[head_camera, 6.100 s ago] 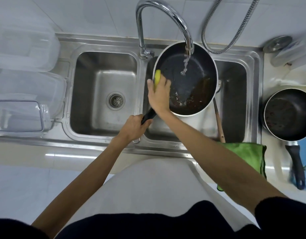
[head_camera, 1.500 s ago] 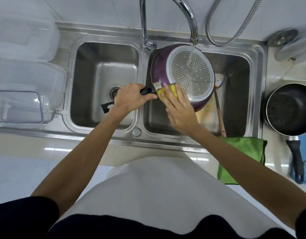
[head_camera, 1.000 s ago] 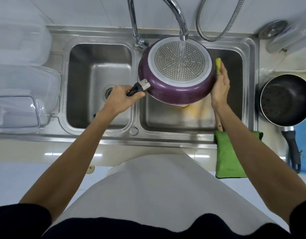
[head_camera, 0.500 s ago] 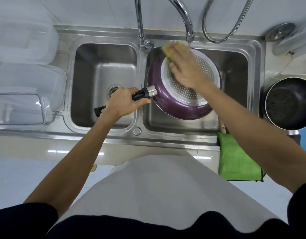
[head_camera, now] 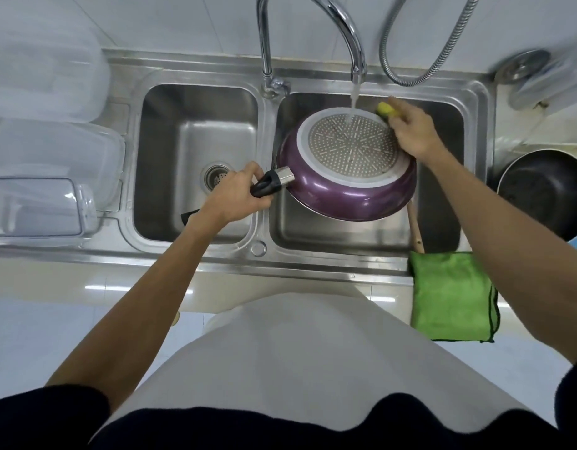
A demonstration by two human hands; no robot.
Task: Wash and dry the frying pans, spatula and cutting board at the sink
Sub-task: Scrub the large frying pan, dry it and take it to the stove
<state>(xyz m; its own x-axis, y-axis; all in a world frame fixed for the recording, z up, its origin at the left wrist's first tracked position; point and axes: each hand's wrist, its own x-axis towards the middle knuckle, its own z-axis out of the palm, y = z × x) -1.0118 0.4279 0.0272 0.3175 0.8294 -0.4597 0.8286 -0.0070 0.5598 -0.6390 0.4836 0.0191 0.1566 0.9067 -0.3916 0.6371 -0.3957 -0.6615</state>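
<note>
Soft, cool, even light falls from above, and shadows are faint. Bright glints sit on the faucet (head_camera: 355,50) and the sink rim (head_camera: 313,269). The wide lens bows straight lines near the borders. The purple pan (head_camera: 345,203) at centre is sharp, while the clear container (head_camera: 556,69) at far right smears with blur.

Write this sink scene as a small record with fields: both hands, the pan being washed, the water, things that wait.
left hand: grips black handle of purple metal frying pan
right hand: holds yellow sponge at pan's far rim
pan: upside down, tilted, over right steel basin
water: runs from chrome curved faucet onto pan's base
waiting: dark round frying pan on right counter; green folded cloth on front edge
</note>
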